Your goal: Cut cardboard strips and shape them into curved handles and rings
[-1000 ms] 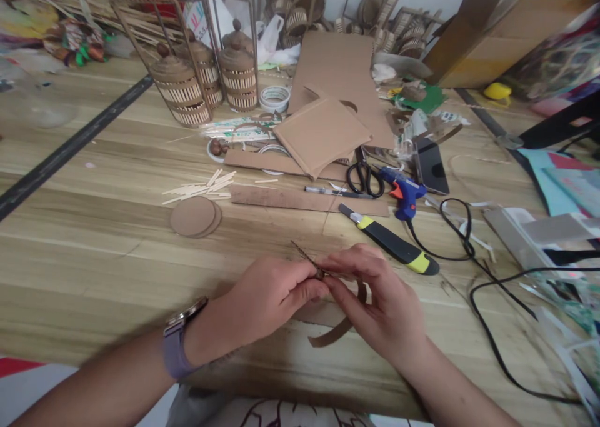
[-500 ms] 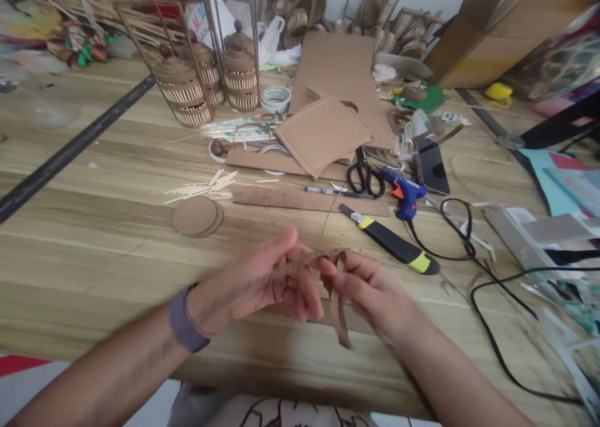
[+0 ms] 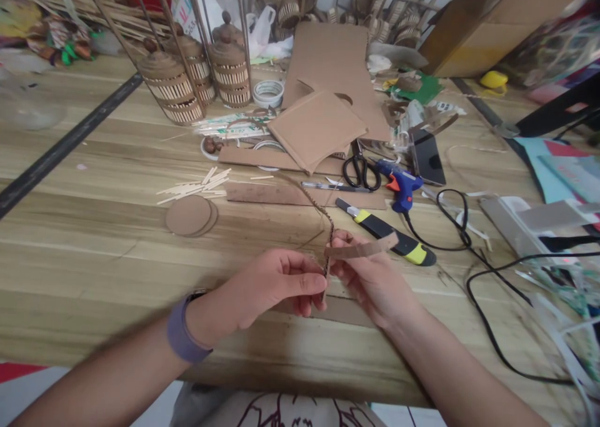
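Strip (image 3: 314, 203) now forward from left grip (image 3: 274, 284)

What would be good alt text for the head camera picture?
Two hands, left and right, hold a curled cardboard strip above a wooden table. Beyond lie a knife, scissors, glue gun, cardboard pieces and small lanterns.

Craft workspace, looks like: wood-grain table (image 3: 117, 227) with blue glue gun (image 3: 400, 186), utility knife (image 3: 387, 232), scissors (image 3: 362, 172), cardboard sheets (image 3: 328, 70), 3 framed slatted lantern-like models (image 3: 169, 86).
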`<state>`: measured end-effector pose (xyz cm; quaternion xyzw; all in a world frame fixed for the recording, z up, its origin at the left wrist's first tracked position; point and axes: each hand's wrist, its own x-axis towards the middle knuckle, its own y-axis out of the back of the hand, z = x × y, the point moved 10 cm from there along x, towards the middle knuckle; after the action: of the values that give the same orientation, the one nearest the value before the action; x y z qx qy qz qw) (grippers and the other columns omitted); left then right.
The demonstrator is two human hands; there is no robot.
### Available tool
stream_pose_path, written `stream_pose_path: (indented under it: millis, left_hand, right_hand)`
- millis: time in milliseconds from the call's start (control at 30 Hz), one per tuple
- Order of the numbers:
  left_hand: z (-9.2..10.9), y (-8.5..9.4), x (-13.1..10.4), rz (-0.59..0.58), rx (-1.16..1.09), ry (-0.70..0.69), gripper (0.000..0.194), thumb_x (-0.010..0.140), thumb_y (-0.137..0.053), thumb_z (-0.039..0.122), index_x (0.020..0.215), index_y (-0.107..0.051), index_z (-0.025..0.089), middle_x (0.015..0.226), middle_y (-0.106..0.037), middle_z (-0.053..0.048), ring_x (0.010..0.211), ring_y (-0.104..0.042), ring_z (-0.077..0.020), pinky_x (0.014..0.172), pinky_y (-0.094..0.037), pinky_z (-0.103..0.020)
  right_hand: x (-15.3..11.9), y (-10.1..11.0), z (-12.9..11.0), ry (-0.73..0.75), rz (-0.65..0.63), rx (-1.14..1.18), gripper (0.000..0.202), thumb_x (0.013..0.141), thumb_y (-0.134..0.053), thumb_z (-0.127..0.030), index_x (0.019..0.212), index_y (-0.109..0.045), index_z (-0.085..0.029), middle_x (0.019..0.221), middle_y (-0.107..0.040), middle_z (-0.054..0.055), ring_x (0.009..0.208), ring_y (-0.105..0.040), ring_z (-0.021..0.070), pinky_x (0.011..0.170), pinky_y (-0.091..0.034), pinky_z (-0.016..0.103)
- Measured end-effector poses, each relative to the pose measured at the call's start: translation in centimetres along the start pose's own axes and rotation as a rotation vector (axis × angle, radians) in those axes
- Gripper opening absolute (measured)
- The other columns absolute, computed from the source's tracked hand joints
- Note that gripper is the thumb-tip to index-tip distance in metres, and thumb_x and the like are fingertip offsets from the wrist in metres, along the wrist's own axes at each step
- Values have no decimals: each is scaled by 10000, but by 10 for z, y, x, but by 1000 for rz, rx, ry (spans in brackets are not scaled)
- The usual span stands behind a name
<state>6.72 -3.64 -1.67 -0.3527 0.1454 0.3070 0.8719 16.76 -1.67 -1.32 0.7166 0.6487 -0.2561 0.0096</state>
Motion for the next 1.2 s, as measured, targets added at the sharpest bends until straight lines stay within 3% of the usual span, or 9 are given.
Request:
stream_pose_path:
  millis: [167, 267, 433, 567, 700, 967, 1200]
  left_hand:
    - [0, 6, -1, 16, -59, -1, 297, 725, -788, 391, 752, -616, 150, 676, -679, -4, 548, -547, -71, 551, -412, -197]
    - [4, 10, -3, 45, -82, -17, 325, 719, -804, 413, 773, -624, 148, 686, -670, -2, 552, -548, -68, 551, -412, -192]
    - [19, 7, -6, 30, -70, -130, 286, 712, -813, 364, 741, -629, 147, 674, -611, 29, 577, -525, -67, 571, -406, -199]
    - [28, 10, -9, 67, -24, -221, 237, 738, -782, 337, 755, -638, 150, 692, -607, 29, 597, -511, -70, 593, -399, -210]
    - [36, 14, -10, 115, 17, -301, 225, 765, -756, 330, 761, -617, 154, 686, -581, 37, 603, -506, -71, 608, -406, -213]
    - [42, 26, -15, 285, 201, -353, 225, 816, -710, 350, 838, -578, 169, 701, -597, 37, 623, -555, -93, 626, -468, -229]
    - [42, 28, -18, 347, 326, -382, 226, 845, -684, 373, 858, -593, 167, 755, -629, 12, 664, -574, -104, 628, -487, -227]
  right_hand:
    - [-3, -6, -13, 180, -52, -262, 330, 795, -702, -497, 707, -603, -195, 623, -560, -21, 549, -480, 108, 499, -415, 240]
    - [-15, -10, -30, 385, -40, -522, 258, 890, -606, -403, 726, -595, -204, 639, -606, -9, 581, -547, 121, 540, -455, 246]
    - [-54, -39, -59, 811, -100, -845, 95, 859, -595, -156, 799, -575, -227, 681, -631, -18, 621, -595, 122, 572, -488, 247]
    - [-70, -52, -67, 959, -119, -939, 143, 835, -583, -99, 876, -583, -236, 719, -664, -7, 664, -626, 140, 591, -516, 267]
    - [-66, -52, -66, 923, -93, -962, 137, 846, -567, -100, 845, -593, -235, 707, -667, -11, 630, -617, 128, 568, -508, 257]
    - [-42, -33, -47, 615, -35, -832, 113, 846, -587, -183, 756, -646, -220, 657, -662, -16, 599, -596, 120, 567, -492, 244]
    - [-30, -21, -29, 421, -16, -778, 160, 841, -599, -289, 708, -639, -211, 691, -683, 5, 636, -600, 147, 598, -486, 280]
